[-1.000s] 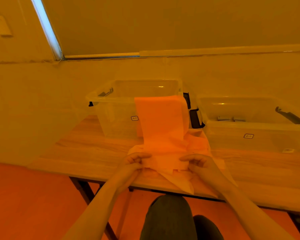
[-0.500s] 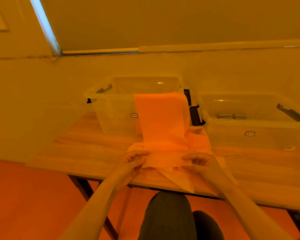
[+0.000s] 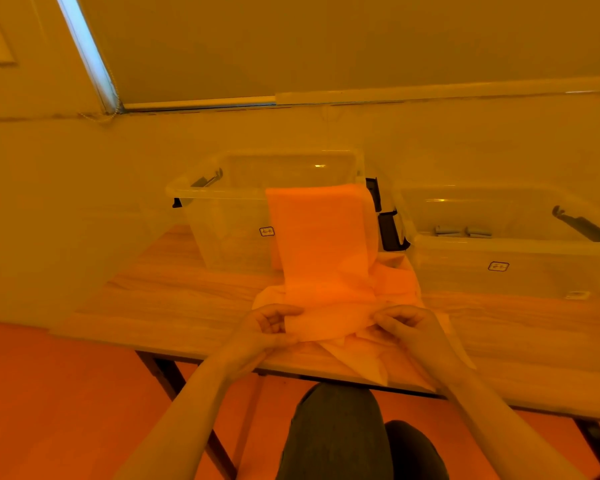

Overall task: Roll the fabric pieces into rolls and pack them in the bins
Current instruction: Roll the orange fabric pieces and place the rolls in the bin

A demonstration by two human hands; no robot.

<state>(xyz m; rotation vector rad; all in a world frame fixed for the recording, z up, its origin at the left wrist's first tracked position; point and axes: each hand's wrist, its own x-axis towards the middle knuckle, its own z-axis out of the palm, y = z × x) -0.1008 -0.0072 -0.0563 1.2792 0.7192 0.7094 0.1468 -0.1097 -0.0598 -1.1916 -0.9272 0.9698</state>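
Hands first: your left hand [image 3: 269, 325] and right hand [image 3: 400, 323] each pinch the fabric strip's [image 3: 323, 251] near end at the table [image 3: 187, 306] edge. Beyond, it drapes over the left bin's [image 3: 222, 216] rim; right bin [image 3: 520, 268] alongside.

An orange fabric strip [image 3: 321, 244] hangs over the front rim of the left clear bin [image 3: 222, 216] and runs down onto the wooden table, its near end folded over. More pale fabric pieces [image 3: 354, 358] lie crumpled beneath it, reaching past the table's near edge. The right clear bin [image 3: 520, 271] stands just beside, holding two small grey rolls [image 3: 463, 232]
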